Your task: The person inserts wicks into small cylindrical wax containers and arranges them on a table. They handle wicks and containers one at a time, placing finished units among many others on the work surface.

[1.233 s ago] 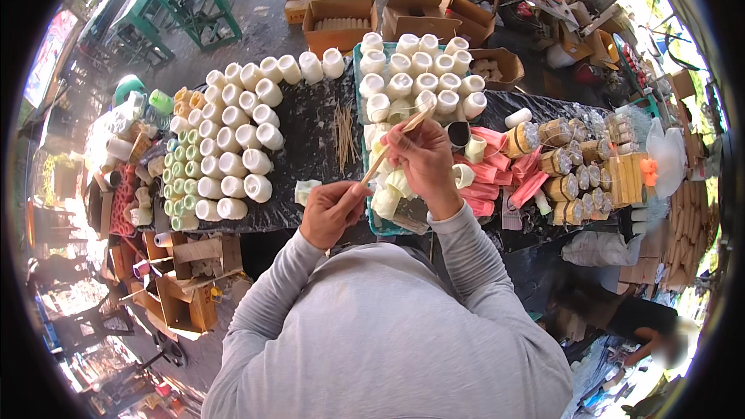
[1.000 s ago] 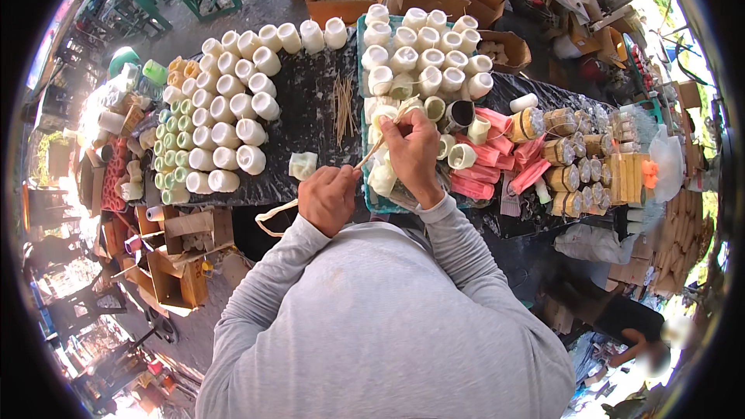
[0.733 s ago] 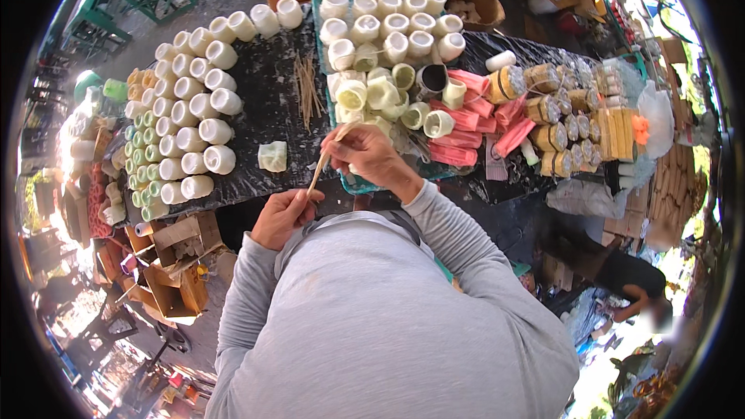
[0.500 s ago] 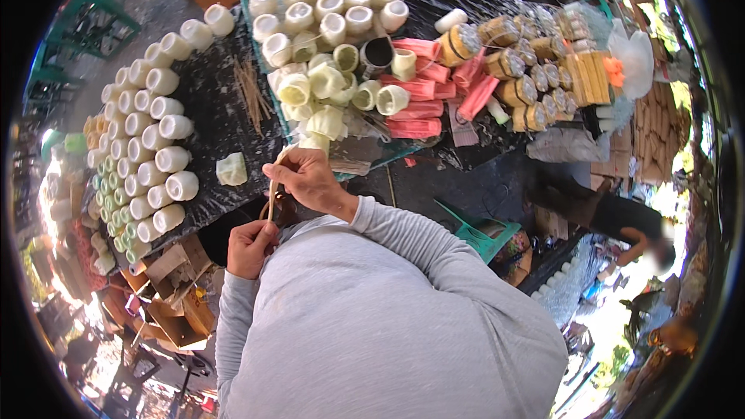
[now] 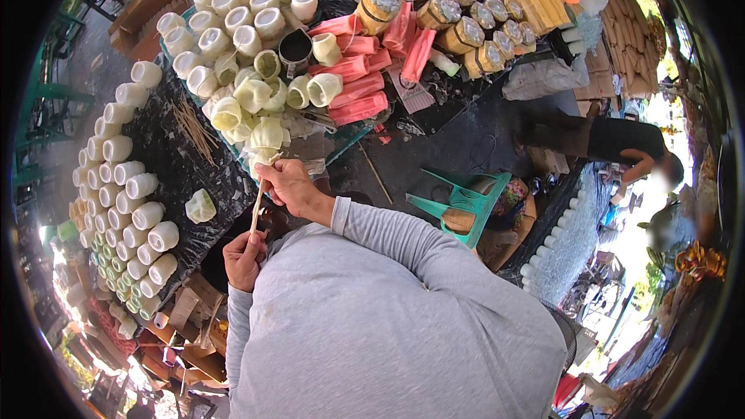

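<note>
My grey sleeves come up from below, and my left hand (image 5: 244,257) is curled shut around the lower end of a thin wooden stick (image 5: 257,209). My right hand (image 5: 285,184), just above it, pinches the upper end of the same stick between closed fingers, so the stick runs slanted between the two, over the near edge of the desk (image 5: 163,120). Just left of it, a pale lump (image 5: 200,206) lies on the dark cover. Beyond my right hand lies a heap of pale yellow cups (image 5: 256,105), with rows of white cups (image 5: 128,178) to the left. Farther off lie pink tubes (image 5: 365,70) and tied bamboo containers (image 5: 458,8).
</note>
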Demonstrator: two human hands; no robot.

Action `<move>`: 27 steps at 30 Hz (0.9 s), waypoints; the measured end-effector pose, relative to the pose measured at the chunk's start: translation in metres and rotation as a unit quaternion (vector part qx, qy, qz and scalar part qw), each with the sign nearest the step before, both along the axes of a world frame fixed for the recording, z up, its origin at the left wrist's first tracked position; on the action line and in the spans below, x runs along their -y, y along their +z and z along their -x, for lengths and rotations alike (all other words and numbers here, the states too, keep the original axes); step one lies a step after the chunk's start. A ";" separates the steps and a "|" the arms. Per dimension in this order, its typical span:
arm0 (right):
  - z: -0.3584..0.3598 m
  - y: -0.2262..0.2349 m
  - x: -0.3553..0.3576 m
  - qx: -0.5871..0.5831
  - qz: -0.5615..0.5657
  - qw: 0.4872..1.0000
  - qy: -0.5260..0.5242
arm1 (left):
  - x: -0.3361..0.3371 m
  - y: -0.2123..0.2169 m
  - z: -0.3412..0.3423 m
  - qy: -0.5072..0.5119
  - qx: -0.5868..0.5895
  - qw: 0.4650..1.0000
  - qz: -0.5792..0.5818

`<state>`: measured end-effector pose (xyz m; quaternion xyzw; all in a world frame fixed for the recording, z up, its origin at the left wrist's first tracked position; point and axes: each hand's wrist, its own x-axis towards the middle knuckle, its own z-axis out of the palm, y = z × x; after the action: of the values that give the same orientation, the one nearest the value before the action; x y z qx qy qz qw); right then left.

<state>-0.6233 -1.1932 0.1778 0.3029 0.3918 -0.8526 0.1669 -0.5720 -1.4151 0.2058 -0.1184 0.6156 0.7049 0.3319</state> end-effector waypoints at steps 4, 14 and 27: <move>-0.012 0.014 -0.017 -0.137 0.115 0.976 0.128 | -0.011 0.010 -0.002 0.068 0.062 0.995 -0.046; -0.034 0.031 -0.023 -0.299 -0.346 0.874 0.165 | -0.057 0.003 -0.020 0.018 -0.191 0.953 0.236; -0.034 0.029 0.002 -0.152 -0.091 0.971 0.162 | -0.014 0.000 -0.012 0.049 -0.036 0.998 -0.020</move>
<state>-0.5891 -1.1952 0.2064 0.1157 0.5323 -0.8110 0.2134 -0.5600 -1.4008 0.2058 -0.1168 0.6059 0.7366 0.2768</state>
